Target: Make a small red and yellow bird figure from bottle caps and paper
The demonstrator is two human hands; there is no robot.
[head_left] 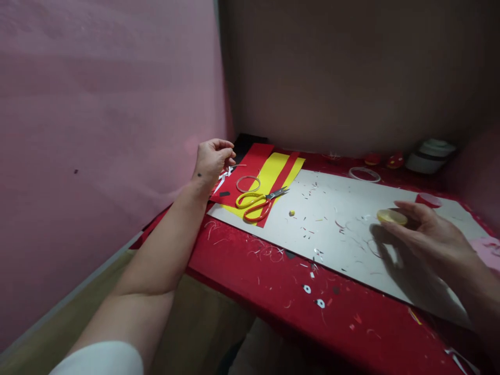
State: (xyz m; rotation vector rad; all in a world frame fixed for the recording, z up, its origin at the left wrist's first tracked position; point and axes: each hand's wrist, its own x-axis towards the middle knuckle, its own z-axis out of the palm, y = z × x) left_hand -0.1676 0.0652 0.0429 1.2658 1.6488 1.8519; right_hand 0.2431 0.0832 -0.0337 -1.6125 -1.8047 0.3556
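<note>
My right hand [433, 234] grips a small round yellow disc-shaped piece [391, 216] between thumb and fingers, just above the white board [332, 250]. Beside it stands a short red round piece [428, 200]. At the far left of the table, my left hand [214, 159] is closed in a pinch over the red sheet [255, 156] and some white paper strips [223, 179]; what it holds, if anything, is too small to tell. Scissors [260, 204] with one yellow and one red handle lie on the yellow corrugated paper [273, 169], right of that hand.
Paper scraps litter the board and the red tablecloth [234, 255]. Two white eye-shaped cutouts [313, 296] lie near the front edge. A clear ring [364, 174], small red figures [394, 160] and a lidded container [430, 155] stand at the back. A pink wall [109, 130] borders the left.
</note>
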